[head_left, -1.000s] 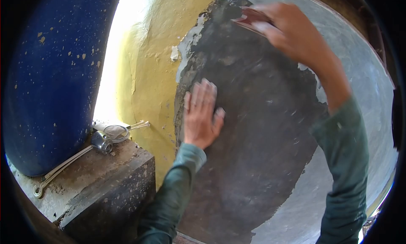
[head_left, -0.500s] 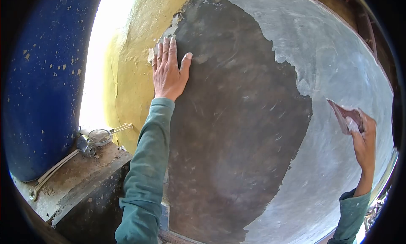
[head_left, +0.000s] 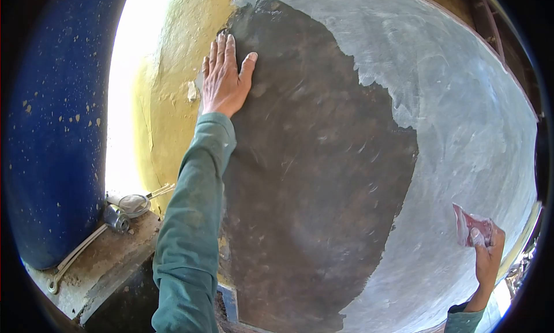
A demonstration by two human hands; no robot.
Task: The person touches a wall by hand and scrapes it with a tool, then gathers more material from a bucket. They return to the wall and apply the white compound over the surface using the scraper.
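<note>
My left hand (head_left: 225, 79) lies flat with fingers stretched at the upper left edge of a dark grey-brown wall patch (head_left: 311, 177), beside the yellow painted surface (head_left: 173, 114). White dust coats its fingertips. Low on the right, my right hand (head_left: 489, 249) is closed around a folded piece of reddish sandpaper (head_left: 466, 226), powdered white, with the thumb over its face. That hand is in front of the pale grey coated wall (head_left: 450, 148), whose jagged border runs around the dark patch.
A large blue drum (head_left: 60, 131) with flaked spots stands at far left. On the concrete ledge (head_left: 109, 264) lie a small strainer (head_left: 134, 204), a metal can (head_left: 117, 219) and a bent pale rod (head_left: 78, 252). Bright light enters between the drum and the yellow surface.
My right hand has moved down the pale wall with the sandpaper. My left hand stays flat and has shifted slightly up and left in view.
</note>
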